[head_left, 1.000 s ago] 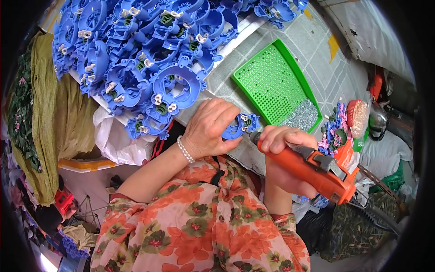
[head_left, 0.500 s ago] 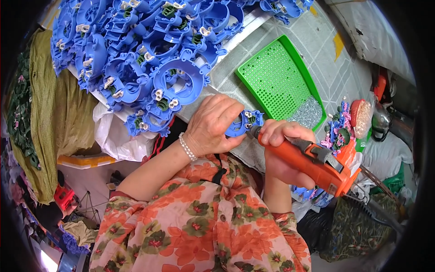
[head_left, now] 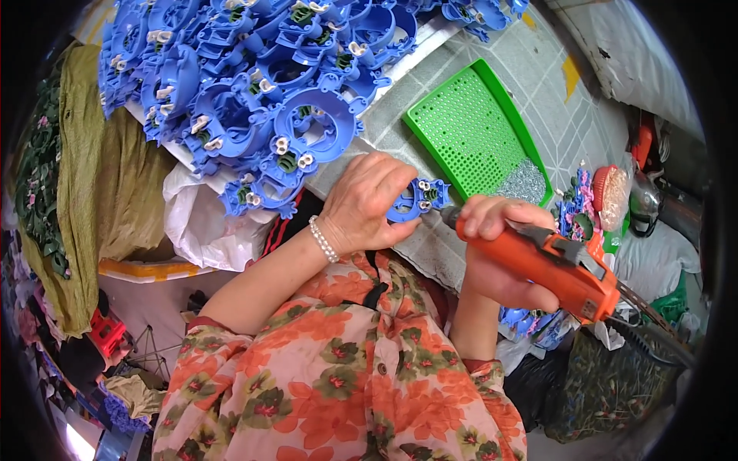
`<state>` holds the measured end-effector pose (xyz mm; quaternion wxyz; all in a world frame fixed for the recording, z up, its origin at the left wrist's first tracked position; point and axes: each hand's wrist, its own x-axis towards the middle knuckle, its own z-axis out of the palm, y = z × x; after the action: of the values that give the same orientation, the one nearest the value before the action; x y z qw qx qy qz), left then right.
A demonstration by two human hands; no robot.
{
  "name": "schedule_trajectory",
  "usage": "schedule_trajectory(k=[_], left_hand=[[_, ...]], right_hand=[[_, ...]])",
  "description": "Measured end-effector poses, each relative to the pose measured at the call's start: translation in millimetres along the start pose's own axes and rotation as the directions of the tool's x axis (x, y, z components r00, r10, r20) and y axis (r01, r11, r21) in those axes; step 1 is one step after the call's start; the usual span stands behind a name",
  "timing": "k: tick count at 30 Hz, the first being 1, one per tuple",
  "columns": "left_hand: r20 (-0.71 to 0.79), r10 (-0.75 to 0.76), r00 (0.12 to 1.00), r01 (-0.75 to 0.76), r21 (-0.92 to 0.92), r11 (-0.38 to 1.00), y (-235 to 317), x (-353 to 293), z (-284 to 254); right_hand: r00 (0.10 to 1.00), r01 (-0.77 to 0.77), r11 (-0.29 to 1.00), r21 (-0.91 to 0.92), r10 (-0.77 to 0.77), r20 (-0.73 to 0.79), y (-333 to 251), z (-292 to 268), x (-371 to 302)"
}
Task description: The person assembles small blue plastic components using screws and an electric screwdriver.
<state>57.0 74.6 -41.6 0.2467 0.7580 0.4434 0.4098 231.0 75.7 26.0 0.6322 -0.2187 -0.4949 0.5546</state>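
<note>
My left hand, a beaded bracelet at its wrist, grips a round blue plastic part by its ring. White pieces sit on the part's right side. My right hand is wrapped round an orange electric screwdriver, its dark nose aimed left at the blue part. A small gap appears between nose and part; the bit itself is hard to make out. Just beyond both hands lies a green perforated tray with a heap of small silver screws in its near right corner.
A large pile of similar blue parts covers the table's left side. Beside it hang a white plastic bag and olive cloth. To the right stand a red-backed brush and a bundle of coloured pieces. A cable trails from the screwdriver.
The screwdriver in my right hand has drawn back to the right, away from the blue part. My left hand still holds the part, nearly in place. The view has shifted slightly.
</note>
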Motion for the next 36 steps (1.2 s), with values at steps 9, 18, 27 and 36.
schedule_trajectory(k=[9,18,27,36], left_hand=[[-0.093,-0.014,0.996,-0.005,-0.204,0.979,24,-36,-34],[-0.266,-0.398,0.878,0.429,0.066,0.901,6,-154,-119],[-0.446,-0.549,0.706,0.697,0.305,0.649,-104,-233,-98],[-0.333,-0.677,0.657,0.754,0.253,0.606,-178,-227,-46]], right_hand=[[0.998,0.015,0.999,-0.049,-0.017,-0.057,-24,-9,-11],[0.997,-0.053,0.997,-0.049,0.050,-0.059,-19,-7,-9],[0.956,-0.220,0.924,-0.312,0.140,-0.258,-23,-1,0],[0.945,-0.277,0.880,-0.386,0.177,-0.274,-58,-8,9]])
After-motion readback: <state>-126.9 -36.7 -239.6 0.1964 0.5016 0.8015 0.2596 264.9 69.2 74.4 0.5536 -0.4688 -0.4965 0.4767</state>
